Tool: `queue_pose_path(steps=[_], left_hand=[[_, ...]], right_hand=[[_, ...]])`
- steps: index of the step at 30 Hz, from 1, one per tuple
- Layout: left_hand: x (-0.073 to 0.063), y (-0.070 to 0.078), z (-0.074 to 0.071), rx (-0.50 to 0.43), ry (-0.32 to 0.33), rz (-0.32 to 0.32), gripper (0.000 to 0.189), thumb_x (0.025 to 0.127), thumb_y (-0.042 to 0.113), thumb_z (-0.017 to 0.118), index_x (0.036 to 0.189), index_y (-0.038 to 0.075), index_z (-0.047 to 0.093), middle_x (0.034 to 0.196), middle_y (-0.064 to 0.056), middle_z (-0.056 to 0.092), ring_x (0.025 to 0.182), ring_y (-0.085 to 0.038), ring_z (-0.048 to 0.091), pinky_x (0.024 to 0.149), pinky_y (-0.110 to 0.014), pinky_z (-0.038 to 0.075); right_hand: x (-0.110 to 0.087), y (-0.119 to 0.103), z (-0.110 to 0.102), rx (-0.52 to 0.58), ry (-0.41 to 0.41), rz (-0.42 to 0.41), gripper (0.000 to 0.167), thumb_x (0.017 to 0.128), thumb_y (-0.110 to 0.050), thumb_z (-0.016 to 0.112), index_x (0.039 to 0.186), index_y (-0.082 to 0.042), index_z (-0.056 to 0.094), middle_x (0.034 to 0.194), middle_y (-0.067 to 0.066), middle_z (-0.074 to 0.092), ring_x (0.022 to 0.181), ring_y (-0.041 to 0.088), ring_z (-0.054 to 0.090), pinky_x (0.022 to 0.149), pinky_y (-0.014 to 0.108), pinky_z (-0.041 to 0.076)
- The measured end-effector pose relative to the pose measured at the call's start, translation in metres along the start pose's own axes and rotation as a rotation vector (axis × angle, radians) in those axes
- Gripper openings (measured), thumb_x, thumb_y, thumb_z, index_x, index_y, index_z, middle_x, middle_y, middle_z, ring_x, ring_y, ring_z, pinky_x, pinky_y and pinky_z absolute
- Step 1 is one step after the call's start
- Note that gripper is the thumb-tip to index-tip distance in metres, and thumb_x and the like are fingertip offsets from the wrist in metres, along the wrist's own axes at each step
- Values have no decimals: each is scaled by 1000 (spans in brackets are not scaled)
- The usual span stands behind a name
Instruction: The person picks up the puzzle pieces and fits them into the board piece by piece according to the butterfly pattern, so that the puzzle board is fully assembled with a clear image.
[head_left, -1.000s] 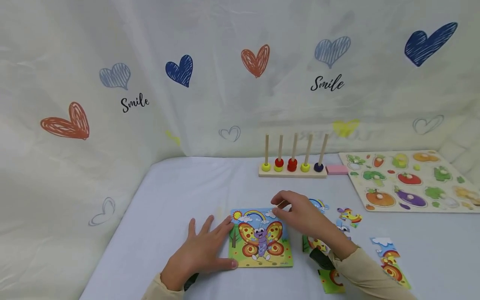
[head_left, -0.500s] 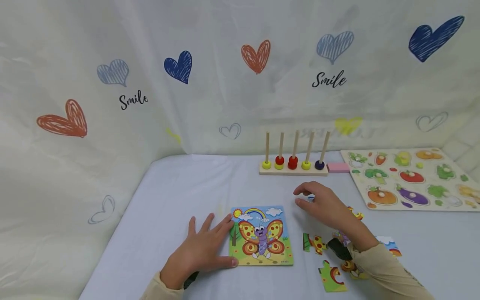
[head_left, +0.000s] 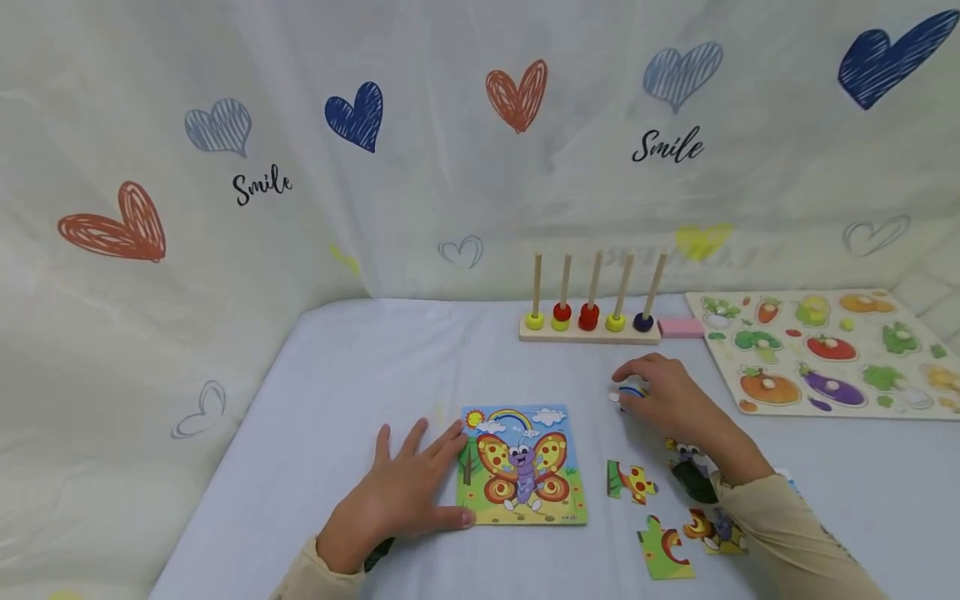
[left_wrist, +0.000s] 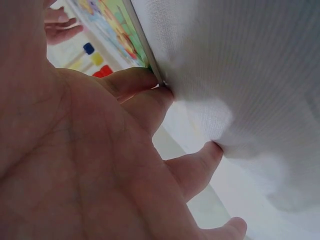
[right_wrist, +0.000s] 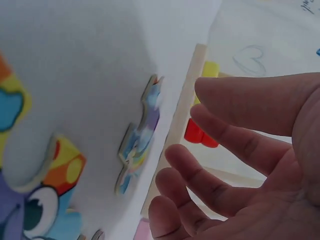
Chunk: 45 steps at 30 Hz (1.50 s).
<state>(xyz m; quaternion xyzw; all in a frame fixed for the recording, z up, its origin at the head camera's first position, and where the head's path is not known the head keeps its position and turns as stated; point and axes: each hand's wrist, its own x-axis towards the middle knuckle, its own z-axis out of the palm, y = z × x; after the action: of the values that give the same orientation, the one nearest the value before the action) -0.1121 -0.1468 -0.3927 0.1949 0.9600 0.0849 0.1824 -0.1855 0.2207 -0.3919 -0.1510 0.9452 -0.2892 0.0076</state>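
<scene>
Moved the right hand (head_left: 671, 404), relaxed and gripping nothing, from the board (head_left: 522, 467) to the rainbow piece (right_wrist: 142, 136) farther right on the cloth (head_left: 367, 367), apparently turning to that piece, and kept the left hand (head_left: 397, 494) spread at the board's edge.

Site: resembling play/learning corner, bldg. type unclear | heart/"Smile"-print backdrop (head_left: 412, 187) hanging behind cloth-covered tbl. (head_left: 360, 358) | bead stacker (head_left: 588, 332), veg. peg board (head_left: 791, 356), butterfly board (head_left: 523, 467) sitting atop.
</scene>
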Motion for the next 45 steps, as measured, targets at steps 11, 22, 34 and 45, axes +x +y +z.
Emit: queue_pose_path(steps=[11, 22, 34, 45], left_hand=[[0, 1, -1, -5, 5, 5, 104, 86, 67, 80, 168, 19, 38, 176, 4, 27, 160, -44, 17, 117, -81, -1], [2, 1, -5, 8, 17, 13, 104, 86, 68, 79, 168, 19, 37, 177, 4, 26, 160, -45, 18, 117, -82, 1], [-1, -2, -5, 7, 26, 11, 102, 87, 66, 80, 167, 18, 39, 176, 3, 28, 160, -45, 19, 117, -82, 2], [-2, -2, -2, 7, 21, 19, 103, 87, 67, 80, 167, 17, 39, 176, 3, 28, 159, -46, 20, 116, -82, 2]], right_hand=[[2, 6, 3, -69, 6, -14, 13, 88, -5, 84, 97, -5, 75, 120, 31, 59, 113, 57, 44, 89, 66, 42], [7, -1, 5, -117, -8, 5, 21, 88, -1, 83, 100, -10, 67, 116, 27, 56, 113, 54, 43, 91, 68, 41], [4, 1, 4, -130, -24, -57, 22, 91, 0, 79, 108, -12, 73, 109, 21, 60, 107, 50, 49, 84, 64, 46], [-2, 8, -4, -14, -47, -19, 35, 95, 8, 70, 128, -2, 66, 111, 15, 68, 97, 32, 61, 86, 54, 56]])
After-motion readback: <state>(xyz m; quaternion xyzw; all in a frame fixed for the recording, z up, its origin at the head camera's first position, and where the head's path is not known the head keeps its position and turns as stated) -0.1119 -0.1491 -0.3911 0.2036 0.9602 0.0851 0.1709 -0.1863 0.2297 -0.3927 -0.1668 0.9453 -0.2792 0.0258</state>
